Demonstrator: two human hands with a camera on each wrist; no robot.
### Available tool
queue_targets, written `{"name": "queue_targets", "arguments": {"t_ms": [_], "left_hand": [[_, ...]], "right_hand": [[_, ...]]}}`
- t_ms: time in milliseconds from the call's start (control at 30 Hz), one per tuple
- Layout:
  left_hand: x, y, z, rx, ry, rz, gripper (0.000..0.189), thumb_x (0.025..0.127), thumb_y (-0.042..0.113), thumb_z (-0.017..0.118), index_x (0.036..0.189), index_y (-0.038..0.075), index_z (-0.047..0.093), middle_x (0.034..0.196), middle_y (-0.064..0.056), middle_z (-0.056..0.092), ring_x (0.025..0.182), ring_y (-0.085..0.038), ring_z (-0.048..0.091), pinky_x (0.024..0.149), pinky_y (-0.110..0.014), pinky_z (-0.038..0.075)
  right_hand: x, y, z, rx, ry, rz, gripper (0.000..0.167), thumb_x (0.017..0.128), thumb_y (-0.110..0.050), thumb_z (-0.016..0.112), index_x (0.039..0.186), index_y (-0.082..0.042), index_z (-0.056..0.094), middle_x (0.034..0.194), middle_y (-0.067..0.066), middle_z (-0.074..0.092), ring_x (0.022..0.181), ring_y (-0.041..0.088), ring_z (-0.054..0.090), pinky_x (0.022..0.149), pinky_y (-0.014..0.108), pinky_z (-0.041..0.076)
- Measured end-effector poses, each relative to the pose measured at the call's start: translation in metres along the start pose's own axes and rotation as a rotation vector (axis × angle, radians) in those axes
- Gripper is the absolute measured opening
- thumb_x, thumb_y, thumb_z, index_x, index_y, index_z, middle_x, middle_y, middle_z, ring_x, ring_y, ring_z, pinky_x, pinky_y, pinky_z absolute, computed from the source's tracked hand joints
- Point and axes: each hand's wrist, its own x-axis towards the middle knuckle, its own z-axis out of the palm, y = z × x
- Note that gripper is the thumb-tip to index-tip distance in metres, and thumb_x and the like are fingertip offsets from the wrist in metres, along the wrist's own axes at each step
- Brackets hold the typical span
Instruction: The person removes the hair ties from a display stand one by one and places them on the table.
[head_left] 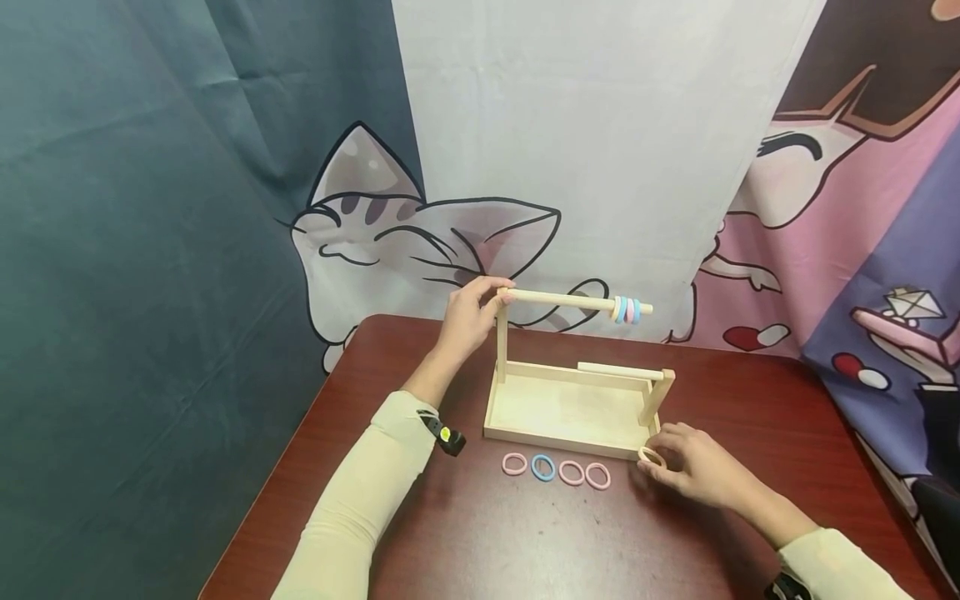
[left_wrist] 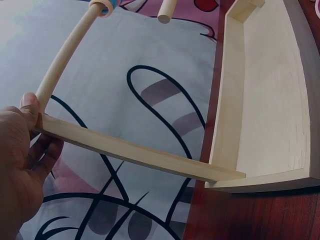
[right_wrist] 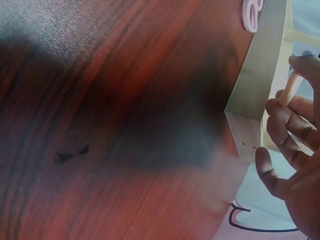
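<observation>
A wooden stand has a tray base (head_left: 570, 440), a tall post (head_left: 502, 342) at its left and a shorter post (head_left: 657, 398) at its right. My left hand (head_left: 468, 317) grips the top of the tall post, where the upper rod (head_left: 558, 298) joins it. Several rings (head_left: 628, 311) in cream, blue and pink hang near that rod's free right end. My right hand (head_left: 701, 465) pinches a cream ring (right_wrist: 290, 90) beside the tray's front right corner. In the right wrist view, the fingers partly cover this ring.
On the table in front of the tray lie a blue ring (head_left: 543, 467) and several pink rings (head_left: 572, 473) in a row. A bare lower rod (head_left: 618, 371) reaches left from the shorter post. Behind the reddish-brown table (head_left: 465, 542) hangs a printed curtain (head_left: 600, 125).
</observation>
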Motion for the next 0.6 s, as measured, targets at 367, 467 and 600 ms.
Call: {"name": "queue_targets", "arguments": {"t_ms": [367, 467, 600], "left_hand": [[0.0, 0.0, 0.0, -0.007, 0.0, -0.004, 0.03, 0.103, 0.04, 0.076, 0.126, 0.021, 0.081, 0.116, -0.002, 0.079, 0.093, -0.019, 0.075, 0.078, -0.035, 0.062], [0.0, -0.001, 0.001, -0.008, 0.001, -0.004, 0.03, 0.103, 0.04, 0.075, 0.126, 0.022, 0.081, 0.114, -0.002, 0.079, 0.092, -0.018, 0.075, 0.075, -0.033, 0.062], [0.0, -0.001, 0.001, -0.008, 0.004, -0.008, 0.03, 0.103, 0.04, 0.075, 0.126, 0.022, 0.081, 0.112, -0.001, 0.079, 0.091, -0.017, 0.076, 0.073, -0.031, 0.061]], "right_hand": [[-0.005, -0.009, 0.007, 0.048, -0.088, 0.005, 0.024, 0.084, -0.016, 0.095, 0.093, -0.024, 0.074, 0.084, -0.015, 0.059, 0.072, -0.011, 0.046, 0.061, 0.011, 0.038], [-0.006, -0.012, 0.01, 0.025, -0.102, -0.002, 0.026, 0.085, -0.019, 0.095, 0.092, -0.027, 0.072, 0.083, -0.017, 0.054, 0.07, -0.011, 0.042, 0.061, 0.012, 0.035], [-0.007, -0.018, 0.015, -0.031, -0.117, -0.013, 0.026, 0.085, -0.025, 0.095, 0.091, -0.029, 0.071, 0.082, -0.019, 0.05, 0.07, -0.012, 0.037, 0.06, 0.015, 0.034]]}}
